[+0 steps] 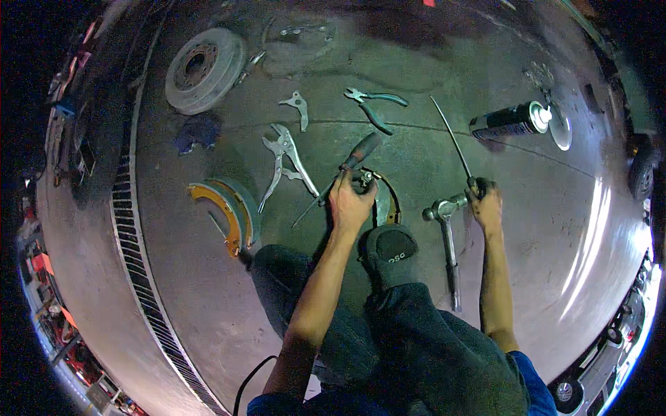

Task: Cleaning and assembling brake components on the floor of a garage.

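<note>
My left hand [352,201] is closed at the upper end of a curved brake shoe [388,197] with small metal fittings, its fingertips by a red-and-black screwdriver handle [362,149]; exactly what it grips is hidden. My right hand [487,206] grips a long thin screwdriver [454,142], pointing up and left, beside a ball-peen hammer [448,249] lying on the floor. My dark shoe [392,253] is against the brake shoe's lower end. Left of my left hand are locking pliers [288,163] and two more curved brake shoes [232,215].
Farther forward on the floor [555,243] lie a brake disc [218,73], side cutters [381,98], a flat bracket [300,109] and a dark cloth [198,135]. A spray can [506,121] lies at right. A drain grate [128,236] runs along the left; vehicles [610,347] stand at the right rim.
</note>
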Demonstrator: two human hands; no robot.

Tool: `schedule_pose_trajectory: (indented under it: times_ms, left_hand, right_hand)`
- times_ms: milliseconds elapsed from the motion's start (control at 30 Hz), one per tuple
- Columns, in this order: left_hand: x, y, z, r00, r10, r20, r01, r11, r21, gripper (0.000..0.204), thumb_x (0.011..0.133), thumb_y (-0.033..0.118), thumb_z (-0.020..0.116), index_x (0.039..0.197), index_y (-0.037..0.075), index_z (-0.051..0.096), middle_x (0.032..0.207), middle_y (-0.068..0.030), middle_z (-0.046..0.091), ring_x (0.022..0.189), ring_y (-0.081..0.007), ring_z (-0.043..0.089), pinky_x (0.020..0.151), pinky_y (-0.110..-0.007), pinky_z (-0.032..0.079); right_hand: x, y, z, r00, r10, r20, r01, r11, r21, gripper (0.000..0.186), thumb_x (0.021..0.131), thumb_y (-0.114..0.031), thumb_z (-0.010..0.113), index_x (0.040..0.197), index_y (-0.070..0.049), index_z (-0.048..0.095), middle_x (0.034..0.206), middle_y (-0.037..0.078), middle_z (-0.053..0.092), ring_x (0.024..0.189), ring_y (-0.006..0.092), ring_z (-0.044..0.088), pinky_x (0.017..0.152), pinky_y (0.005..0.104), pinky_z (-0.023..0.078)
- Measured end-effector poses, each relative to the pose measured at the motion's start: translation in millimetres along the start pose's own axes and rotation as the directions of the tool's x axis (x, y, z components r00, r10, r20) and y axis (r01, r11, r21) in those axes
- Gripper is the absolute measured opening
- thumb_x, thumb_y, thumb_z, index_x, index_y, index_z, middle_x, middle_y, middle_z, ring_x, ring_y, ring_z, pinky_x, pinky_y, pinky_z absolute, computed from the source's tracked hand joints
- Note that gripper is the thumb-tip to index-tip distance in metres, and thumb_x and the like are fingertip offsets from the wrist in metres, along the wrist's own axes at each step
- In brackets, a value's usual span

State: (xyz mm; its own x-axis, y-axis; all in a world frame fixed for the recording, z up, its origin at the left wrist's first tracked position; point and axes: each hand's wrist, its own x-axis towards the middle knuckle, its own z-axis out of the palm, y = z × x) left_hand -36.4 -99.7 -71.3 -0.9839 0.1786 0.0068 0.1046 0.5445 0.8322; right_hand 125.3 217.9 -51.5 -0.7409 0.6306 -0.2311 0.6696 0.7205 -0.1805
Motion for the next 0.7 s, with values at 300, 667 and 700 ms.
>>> schedule_pose_trajectory:
  times_ms: [300, 667, 700]
  left_hand:
    - [-11.7, 6.4, 11.4, 0.985, -0.132, -0.11, 0.11, 0.977, -0.18, 0.027, 0.082, 0.019, 0.08, 0.096, -0.002, 0.071, 0.095, -0.0198, 0.071, 0.087, -0.0398, 0.068, 0.078, -0.045, 0.054]
    - [-7.3, -3.7, -4.2, 0.985, -0.171, 0.007, 0.165, 0.938, -0.304, 0.031, 0.079, 0.024, 0.086, 0.094, 0.0, 0.073, 0.09, -0.0161, 0.074, 0.088, -0.0353, 0.071, 0.078, -0.042, 0.054]
    - [-7.4, -4.4, -3.5, 0.984, -0.176, 0.013, 0.172, 0.94, -0.295, 0.033, 0.078, 0.026, 0.086, 0.095, 0.0, 0.073, 0.092, -0.0162, 0.075, 0.09, -0.0356, 0.071, 0.081, -0.042, 0.054]
  right_hand:
    - [-48.2, -101.3, -154.3, 0.935, -0.335, 0.114, 0.31, 0.931, 0.194, 0.031, 0.094, -0.02, 0.068, 0.12, -0.003, 0.07, 0.1, 0.019, 0.069, 0.089, 0.033, 0.069, 0.079, 0.0387, 0.054]
    - [-14.8, -189.1, -253.1, 0.652, -0.665, 0.363, 0.757, 0.597, -0.266, 0.032, 0.083, -0.016, 0.073, 0.115, -0.014, 0.075, 0.098, 0.01, 0.072, 0.078, 0.033, 0.068, 0.07, 0.0428, 0.055]
    - [-5.0, -197.8, -256.1, 0.61, -0.706, 0.358, 0.792, 0.552, -0.261, 0.029, 0.081, -0.014, 0.074, 0.11, -0.013, 0.076, 0.101, 0.011, 0.071, 0.078, 0.0334, 0.068, 0.07, 0.0428, 0.055]
